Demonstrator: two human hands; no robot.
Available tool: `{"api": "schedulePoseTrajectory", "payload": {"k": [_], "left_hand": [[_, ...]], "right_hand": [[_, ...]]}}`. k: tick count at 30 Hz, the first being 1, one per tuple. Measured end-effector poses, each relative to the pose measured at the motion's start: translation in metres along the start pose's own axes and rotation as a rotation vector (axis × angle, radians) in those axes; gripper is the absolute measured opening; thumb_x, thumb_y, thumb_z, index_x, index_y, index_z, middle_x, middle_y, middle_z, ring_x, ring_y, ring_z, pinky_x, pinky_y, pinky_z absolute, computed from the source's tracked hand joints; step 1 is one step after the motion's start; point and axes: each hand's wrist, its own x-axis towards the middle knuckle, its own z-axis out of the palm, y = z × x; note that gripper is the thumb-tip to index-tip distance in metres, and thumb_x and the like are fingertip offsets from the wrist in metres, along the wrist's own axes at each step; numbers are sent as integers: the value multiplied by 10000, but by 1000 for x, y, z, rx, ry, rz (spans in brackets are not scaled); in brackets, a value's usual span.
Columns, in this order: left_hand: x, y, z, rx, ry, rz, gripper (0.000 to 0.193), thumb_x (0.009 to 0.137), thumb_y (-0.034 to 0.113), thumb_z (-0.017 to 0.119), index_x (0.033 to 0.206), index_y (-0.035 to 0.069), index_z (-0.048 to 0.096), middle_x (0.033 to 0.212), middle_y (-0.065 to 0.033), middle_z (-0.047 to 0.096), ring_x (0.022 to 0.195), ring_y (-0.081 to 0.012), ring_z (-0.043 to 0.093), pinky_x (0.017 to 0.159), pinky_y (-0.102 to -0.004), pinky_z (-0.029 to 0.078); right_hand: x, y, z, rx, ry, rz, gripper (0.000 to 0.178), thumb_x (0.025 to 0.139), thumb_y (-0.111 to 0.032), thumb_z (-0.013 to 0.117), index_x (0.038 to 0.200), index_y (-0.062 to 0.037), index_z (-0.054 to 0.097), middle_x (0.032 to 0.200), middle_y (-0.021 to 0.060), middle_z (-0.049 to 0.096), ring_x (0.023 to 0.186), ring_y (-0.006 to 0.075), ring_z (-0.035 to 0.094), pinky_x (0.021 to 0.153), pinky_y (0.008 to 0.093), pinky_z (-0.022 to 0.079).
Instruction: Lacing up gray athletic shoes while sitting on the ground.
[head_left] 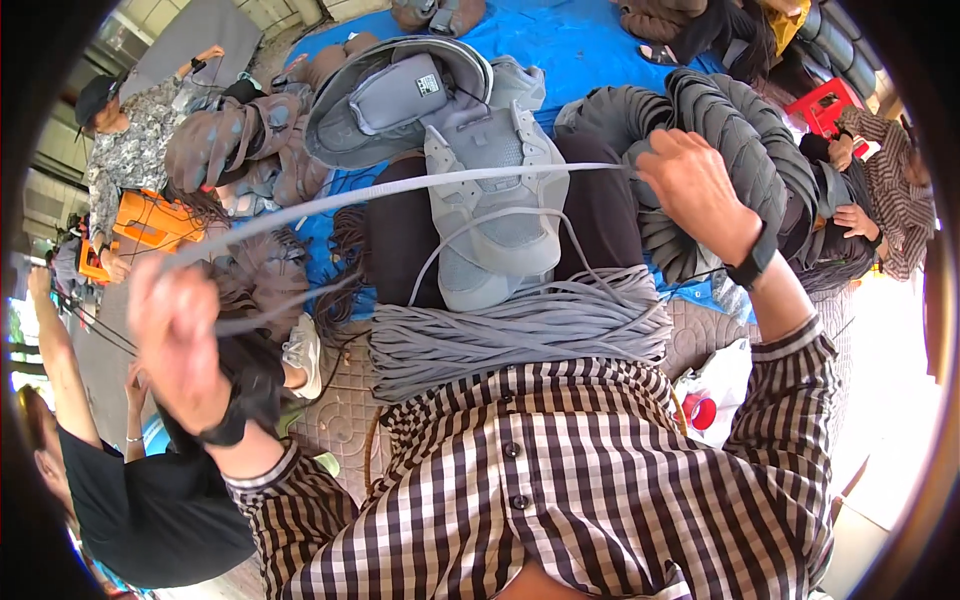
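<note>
A grey sneaker (500, 262) rests on my lap between my thighs, with a grey shoelace (430, 184) threaded through its top eyelets. The lace is stretched across in front of me. Its right end is pinched in my right hand (697, 190), raised above the right knee. On the other side my left hand (178, 335) is closed round the lace, though motion blurs its fingers. A looser length of lace loops over the toe. A thick bundle of grey laces (520, 335) lies across my lap, against my checked shirt.
Beyond my knees is a grey shoe upper with an insole (398, 95), on a blue tarp (570, 45). Nested grey shoe parts (735, 140) are heaped at right, brown ones (215, 145) at left. A white bag (718, 390) lies by my right side. Other people work on both sides.
</note>
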Motion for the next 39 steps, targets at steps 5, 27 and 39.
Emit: {"api": "schedulePoseTrajectory", "payload": {"k": [5, 27, 39], "left_hand": [[12, 64, 56, -92, -1201, -25, 163, 881, -40, 503, 937, -64, 654, 836, -214, 692, 707, -301, 698, 579, -295, 542], [-16, -223, -93, 869, 60, -1095, 295, 825, 280, 599, 992, 47, 674, 890, -67, 675, 795, -198, 634, 645, -334, 515], [-156, -305, -158, 1358, -369, -976, 389, 879, 172, 534, 1242, 36, 556, 1196, -180, 610, 1048, -356, 596, 869, -425, 464]], "right_hand": [[26, -18, 2, 495, 199, 132, 49, 856, -50, 573, 891, -17, 586, 820, 177, 627, 757, 332, 635, 642, 379, 503], [43, -77, 35, 1409, 69, 327, 56, 900, -43, 602, 887, -4, 640, 709, 0, 583, 633, 44, 511, 580, 197, 423], [47, -79, 11, 1288, -81, 328, 142, 894, -39, 595, 1016, 34, 596, 857, 105, 688, 753, 139, 648, 691, 245, 502]]}}
